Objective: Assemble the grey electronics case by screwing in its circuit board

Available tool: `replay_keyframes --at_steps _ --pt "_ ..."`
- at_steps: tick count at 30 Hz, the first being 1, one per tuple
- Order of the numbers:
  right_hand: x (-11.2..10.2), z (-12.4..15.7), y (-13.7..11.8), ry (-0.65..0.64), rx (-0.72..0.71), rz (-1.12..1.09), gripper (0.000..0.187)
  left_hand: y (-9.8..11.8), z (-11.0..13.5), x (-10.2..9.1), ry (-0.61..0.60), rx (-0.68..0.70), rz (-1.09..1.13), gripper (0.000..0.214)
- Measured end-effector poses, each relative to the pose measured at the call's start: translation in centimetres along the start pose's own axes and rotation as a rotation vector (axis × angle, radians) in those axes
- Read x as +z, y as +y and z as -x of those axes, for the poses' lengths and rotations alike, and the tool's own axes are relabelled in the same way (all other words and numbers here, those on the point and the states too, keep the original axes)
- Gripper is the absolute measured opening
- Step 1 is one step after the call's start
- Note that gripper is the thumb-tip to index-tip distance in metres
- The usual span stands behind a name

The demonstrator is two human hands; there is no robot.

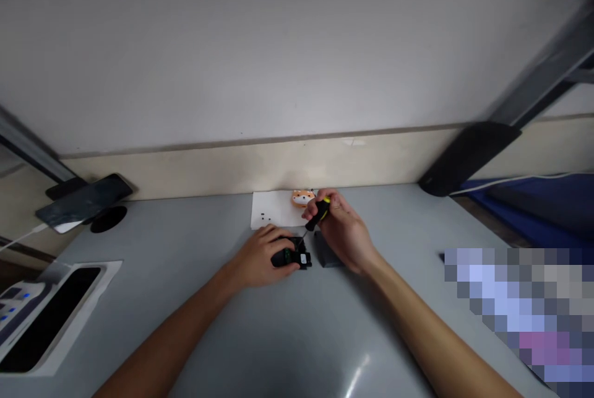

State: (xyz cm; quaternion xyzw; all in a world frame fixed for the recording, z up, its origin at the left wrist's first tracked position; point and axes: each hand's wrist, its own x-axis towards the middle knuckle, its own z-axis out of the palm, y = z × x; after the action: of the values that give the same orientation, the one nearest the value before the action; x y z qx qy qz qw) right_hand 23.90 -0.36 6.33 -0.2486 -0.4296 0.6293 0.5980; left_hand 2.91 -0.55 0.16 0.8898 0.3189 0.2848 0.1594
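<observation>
At the table's (195, 324) far edge, the left hand (260, 257) clamps a small black device (291, 257); the right hand (341, 231) grips a screwdriver (317, 215), tip on it. Small screws (265, 218) already lie on paper (271, 208); disassembly appears partly done.

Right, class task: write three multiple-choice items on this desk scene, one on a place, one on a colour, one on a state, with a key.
1. Where does the white paper sheet lie?
A. Against the wall edge, behind the hands
B. On the phone at left
C. Under the right elbow

2. What colour is the screwdriver handle?
A. Red and white
B. Black with yellow
C. All blue

3. What is the left hand doing?
A. Raised in the air
B. Lying flat on the paper
C. Resting on the small black device

Key: 1 A, the sheet sits at the back of the grey table. 2 B, a yellow band shows in the right hand. 3 C, its fingers curl over the device on the table.
</observation>
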Motion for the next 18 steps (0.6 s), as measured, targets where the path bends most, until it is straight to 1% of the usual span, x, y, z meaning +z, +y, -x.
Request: replay_keyframes --at_steps 4,6,8,12,18 --pt "0.8 0.2 0.8 0.034 -0.006 -0.069 0.024 0.0 0.0 0.0 0.005 0.003 -0.003 0.020" --pt "1.1 0.4 0.9 0.040 -0.002 -0.075 0.028 0.0 0.0 0.1 0.006 0.006 -0.007 0.020" --pt "1.0 0.5 0.9 0.041 -0.006 -0.062 0.027 0.0 0.0 0.1 0.007 0.007 -0.007 0.020" --pt "0.3 0.2 0.7 0.021 0.011 -0.008 0.016 0.0 0.0 0.1 0.012 0.003 0.001 0.019" --pt "-1.3 -0.5 0.5 0.011 0.004 0.033 0.021 0.0 -0.1 0.0 -0.004 0.011 0.007 0.019"
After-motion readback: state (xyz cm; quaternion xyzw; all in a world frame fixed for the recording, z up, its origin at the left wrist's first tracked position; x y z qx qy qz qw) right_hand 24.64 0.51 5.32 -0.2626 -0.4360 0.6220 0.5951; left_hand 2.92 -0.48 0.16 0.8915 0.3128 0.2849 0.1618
